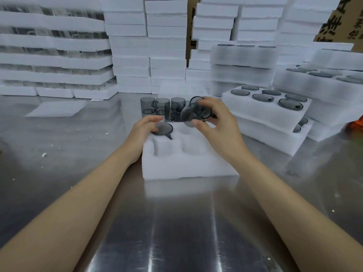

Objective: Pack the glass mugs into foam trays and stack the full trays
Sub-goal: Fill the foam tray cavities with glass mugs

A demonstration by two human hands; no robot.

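Our right hand [218,122] grips a tilted mug [191,112] over the far-right pocket of the tray [186,165]. Our left hand [144,130] lies curled against the seated mug [162,128] in the far-left pocket; we cannot tell whether it grips. Just beyond stand spare mugs [162,105].

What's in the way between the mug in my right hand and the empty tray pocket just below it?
Nothing visible. The right hand holds the mug tilted just above the empty far-right pocket of the foam tray. The left hand holds the seated mug in the next pocket, clear of the opening.
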